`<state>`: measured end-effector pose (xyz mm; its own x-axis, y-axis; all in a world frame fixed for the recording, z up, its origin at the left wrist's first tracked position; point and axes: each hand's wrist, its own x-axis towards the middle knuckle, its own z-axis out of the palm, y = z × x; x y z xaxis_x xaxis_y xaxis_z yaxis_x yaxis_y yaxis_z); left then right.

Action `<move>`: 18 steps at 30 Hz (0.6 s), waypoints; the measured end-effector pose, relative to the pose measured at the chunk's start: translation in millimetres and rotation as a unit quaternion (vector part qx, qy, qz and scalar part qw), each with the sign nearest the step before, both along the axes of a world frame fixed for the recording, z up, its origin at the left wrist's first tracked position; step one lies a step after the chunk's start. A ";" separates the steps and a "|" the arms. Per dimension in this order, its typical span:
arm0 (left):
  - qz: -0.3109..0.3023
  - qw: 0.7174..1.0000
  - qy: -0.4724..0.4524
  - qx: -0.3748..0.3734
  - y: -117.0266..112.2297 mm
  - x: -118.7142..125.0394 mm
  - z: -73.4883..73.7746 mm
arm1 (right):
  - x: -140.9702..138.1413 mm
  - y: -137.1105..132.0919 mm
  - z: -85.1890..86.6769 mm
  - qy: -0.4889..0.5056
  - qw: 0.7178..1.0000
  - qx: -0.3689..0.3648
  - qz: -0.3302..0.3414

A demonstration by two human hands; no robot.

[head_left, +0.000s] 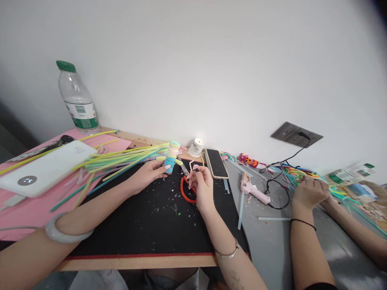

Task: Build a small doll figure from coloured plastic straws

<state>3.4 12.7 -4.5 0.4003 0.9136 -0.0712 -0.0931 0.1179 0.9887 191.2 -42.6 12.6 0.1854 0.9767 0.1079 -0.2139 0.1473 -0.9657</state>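
My left hand [149, 174] grips a small figure [171, 157] wound from pale yellow and blue fuzzy wire, held upright on the black mat [145, 225]. My right hand [202, 186] is closed in a pinch on a short white piece of fuzzy wire [191, 164] just right of the figure. Red-handled scissors [186, 189] lie on the mat under my right hand. A bundle of yellow, green and blue fuzzy wires [121, 158] fans out to the left behind my left hand.
A water bottle [78, 100], a white power bank [45, 167] and a pink sheet [21, 211] sit at left. A phone [216, 163], a tape roll [196, 147] and a pink glue gun [253, 190] lie to the right. Another person's hands [310, 192] handle coloured wires at far right.
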 end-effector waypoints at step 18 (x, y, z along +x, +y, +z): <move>-0.037 0.997 0.050 0.042 -7.7 4.1 2.4 | -2.9 -0.9 -4.6 -0.108 0.993 0.022 0.037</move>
<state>7.5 4.9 -2.1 0.4609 0.8866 -0.0390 0.0126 0.0374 0.9992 188.3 -43.5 8.1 0.0821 0.9800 0.1810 -0.0149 0.1828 -0.9830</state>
